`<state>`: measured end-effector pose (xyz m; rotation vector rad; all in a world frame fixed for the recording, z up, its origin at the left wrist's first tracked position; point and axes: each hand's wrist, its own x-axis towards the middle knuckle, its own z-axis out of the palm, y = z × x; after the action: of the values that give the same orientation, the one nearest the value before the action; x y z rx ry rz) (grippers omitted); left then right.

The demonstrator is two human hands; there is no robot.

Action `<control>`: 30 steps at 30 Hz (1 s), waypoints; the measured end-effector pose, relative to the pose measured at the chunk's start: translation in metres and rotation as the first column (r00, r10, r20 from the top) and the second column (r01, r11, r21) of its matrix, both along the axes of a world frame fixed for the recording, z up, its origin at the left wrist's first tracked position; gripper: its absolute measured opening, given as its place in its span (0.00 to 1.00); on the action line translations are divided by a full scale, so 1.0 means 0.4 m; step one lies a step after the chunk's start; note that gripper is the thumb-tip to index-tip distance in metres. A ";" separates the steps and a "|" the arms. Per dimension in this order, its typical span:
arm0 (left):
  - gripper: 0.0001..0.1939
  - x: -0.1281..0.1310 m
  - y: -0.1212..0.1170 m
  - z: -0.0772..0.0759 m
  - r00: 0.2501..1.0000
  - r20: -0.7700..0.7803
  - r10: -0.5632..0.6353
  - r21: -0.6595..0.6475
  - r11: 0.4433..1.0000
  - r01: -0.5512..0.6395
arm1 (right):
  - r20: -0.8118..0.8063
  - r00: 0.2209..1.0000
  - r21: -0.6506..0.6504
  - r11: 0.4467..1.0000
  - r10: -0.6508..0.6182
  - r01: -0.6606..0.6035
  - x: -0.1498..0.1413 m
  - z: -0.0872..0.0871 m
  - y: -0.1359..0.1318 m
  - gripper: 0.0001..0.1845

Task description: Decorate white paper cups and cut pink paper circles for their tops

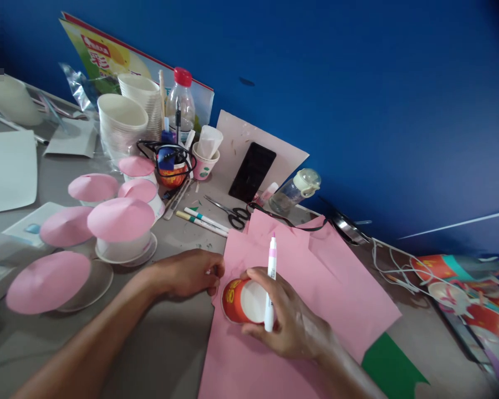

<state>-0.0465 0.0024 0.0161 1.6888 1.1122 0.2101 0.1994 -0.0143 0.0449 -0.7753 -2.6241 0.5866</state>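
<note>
Our right hand (291,316) grips the red cup (235,299) and marker (270,293) over pink paper (241,360); our left hand (193,272) curls at the paper's left edge, hold unclear. We're seemingly positioning the cup; the next move needs steadiness.

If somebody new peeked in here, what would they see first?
Probably the cluster of pink cones on the left. Next, the red cup and white marker in the right hand, over pink paper. A big blue wall stands behind everything.
</note>
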 end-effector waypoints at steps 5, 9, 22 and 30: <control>0.08 0.000 0.002 -0.001 1.000 -0.011 0.003 0.001 1.000 -0.003 | 0.008 1.000 0.007 1.000 -0.005 0.005 0.000 -0.005 -0.003 0.39; 0.08 -0.001 0.001 0.000 1.000 -0.013 0.005 -0.004 1.000 -0.005 | -0.016 1.000 -0.002 1.000 0.001 -0.001 0.000 -0.008 -0.001 0.39; 0.08 -0.001 0.002 0.001 1.000 -0.001 -0.002 0.002 1.000 0.002 | 0.007 1.000 -0.030 1.000 -0.001 0.001 0.008 -0.011 0.003 0.38; 0.07 -0.003 0.003 -0.001 1.000 -0.006 0.001 0.012 1.000 -0.001 | 0.008 1.000 -0.046 0.999 0.009 -0.008 0.012 -0.011 0.007 0.37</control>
<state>-0.0475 0.0035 0.0156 1.7003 1.1181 0.2131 0.2043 -0.0113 0.0407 -0.7821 -2.6309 0.6502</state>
